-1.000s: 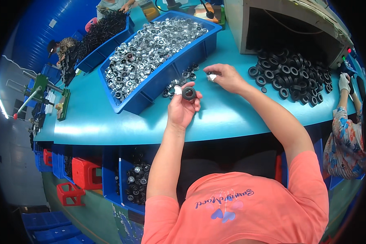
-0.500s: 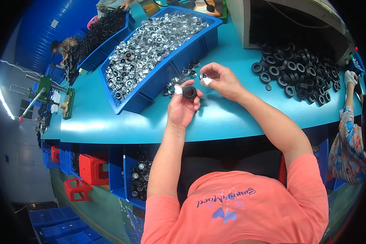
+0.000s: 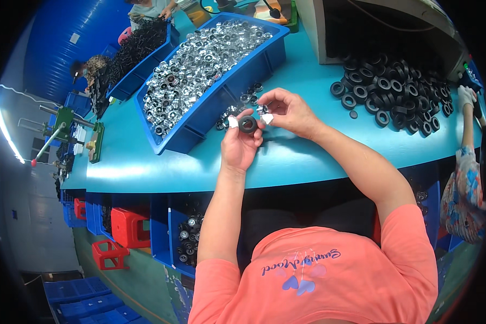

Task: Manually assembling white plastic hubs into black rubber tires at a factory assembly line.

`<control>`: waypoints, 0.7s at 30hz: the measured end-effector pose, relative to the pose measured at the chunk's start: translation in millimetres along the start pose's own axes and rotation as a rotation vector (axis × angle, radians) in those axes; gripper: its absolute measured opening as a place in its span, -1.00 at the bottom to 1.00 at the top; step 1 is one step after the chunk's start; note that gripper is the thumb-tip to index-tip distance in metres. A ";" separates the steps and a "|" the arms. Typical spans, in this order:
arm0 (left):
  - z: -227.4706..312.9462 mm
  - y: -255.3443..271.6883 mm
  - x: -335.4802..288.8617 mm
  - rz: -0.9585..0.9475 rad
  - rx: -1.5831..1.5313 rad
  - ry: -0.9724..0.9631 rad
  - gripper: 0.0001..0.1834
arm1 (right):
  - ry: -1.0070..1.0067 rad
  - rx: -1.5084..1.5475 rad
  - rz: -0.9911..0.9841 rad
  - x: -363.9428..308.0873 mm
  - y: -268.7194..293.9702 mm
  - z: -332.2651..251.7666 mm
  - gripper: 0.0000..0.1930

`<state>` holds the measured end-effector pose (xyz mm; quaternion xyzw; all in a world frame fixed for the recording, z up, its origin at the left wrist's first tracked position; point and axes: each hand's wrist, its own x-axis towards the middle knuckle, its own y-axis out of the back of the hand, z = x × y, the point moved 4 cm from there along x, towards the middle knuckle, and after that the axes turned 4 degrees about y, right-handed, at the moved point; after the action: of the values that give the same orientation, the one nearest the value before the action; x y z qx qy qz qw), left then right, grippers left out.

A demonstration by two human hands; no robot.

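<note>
Over the table, my left hand (image 3: 240, 151) grips a small black rubber tyre (image 3: 243, 128) by its edge; the hole looks dark and I cannot tell whether anything sits in it. Close beside it my right hand (image 3: 296, 117) pinches a shiny silver wheel hub (image 3: 262, 109) between thumb and fingers, apart from the tyre. White wrapping shows on a digit of each hand. Just beyond my hands, several loose silver hubs (image 3: 248, 98) lie against a blue bin (image 3: 229, 89) heaped with more of them.
A heap of black tyres (image 3: 383, 85) lies on the turquoise table (image 3: 308, 167) at the right, before a grey housing (image 3: 309, 38). Left stand a green hand press (image 3: 63, 120) and a bin of black parts (image 3: 137, 70). Co-workers are at the far left and right; a gloved hand (image 3: 466, 96) shows.
My right hand has moved slightly left, bringing the hub nearer the tyre. The tyre has tilted a little in my left hand. The whole view has shifted slightly.
</note>
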<state>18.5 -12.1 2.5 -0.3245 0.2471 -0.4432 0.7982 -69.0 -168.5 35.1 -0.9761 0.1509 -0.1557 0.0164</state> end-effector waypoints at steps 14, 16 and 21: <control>-0.7 1.9 -2.1 -0.019 0.056 -0.024 -0.48 | 0.009 -0.115 0.082 -1.6 3.2 -0.9 -0.64; -0.6 1.7 -3.1 -0.014 0.065 -0.027 -0.48 | 0.020 -0.165 0.074 -4.0 1.7 -7.8 -0.65; -0.4 -3.2 -3.3 0.020 0.035 -0.028 -0.52 | 0.014 -0.171 0.071 -4.3 0.8 -10.2 -0.63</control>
<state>14.8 -10.6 4.9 -0.3142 0.2311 -0.4349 0.8116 -76.2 -167.8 43.4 -0.9669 0.1980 -0.1486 -0.0624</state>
